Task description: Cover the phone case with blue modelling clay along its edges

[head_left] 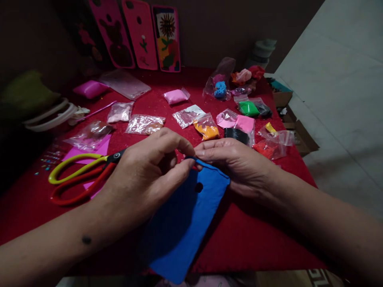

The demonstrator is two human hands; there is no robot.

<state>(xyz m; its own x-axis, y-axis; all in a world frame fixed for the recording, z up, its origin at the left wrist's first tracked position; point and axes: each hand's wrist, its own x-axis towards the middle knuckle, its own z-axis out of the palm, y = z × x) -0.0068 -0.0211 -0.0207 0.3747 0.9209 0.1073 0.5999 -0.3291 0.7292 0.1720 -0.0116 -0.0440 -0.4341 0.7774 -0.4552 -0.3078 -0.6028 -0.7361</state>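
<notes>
A blue phone case (182,223), its surface soft and clay-like with one dark round hole, slants toward me over the front of the table. My left hand (149,175) pinches its far edge between thumb and index finger. From the other side, my right hand (239,167) grips the same edge, with the thumb on top and the other fingers underneath, partly hidden. Along that edge runs a raised blue rim. Just left of my left hand lie scissors (86,175) with one yellow and one red handle loop; their blades are hidden behind the hand.
Several decorated phone cases (140,36) lean at the back of the red-covered table (254,235). Small bags of coloured clay, such as orange (206,126) and green (248,107), lie beyond my hands. A clear case (125,84) and white-rimmed container (50,115) sit left; cardboard boxes (299,131) stand right.
</notes>
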